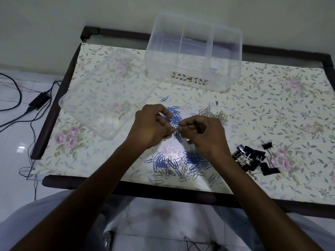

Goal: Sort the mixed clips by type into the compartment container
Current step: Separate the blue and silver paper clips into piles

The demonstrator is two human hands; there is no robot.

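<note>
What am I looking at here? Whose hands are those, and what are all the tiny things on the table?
A person wears a camera on their head, so you see their own arms from above. The left hand and right hand together pinch small paper clips just above the flowery table. On it lie a blue clip pile, a silver clip pile, a mixed pile and black binder clips. Behind stand a clear compartment container and its lid, both without clips.
</note>
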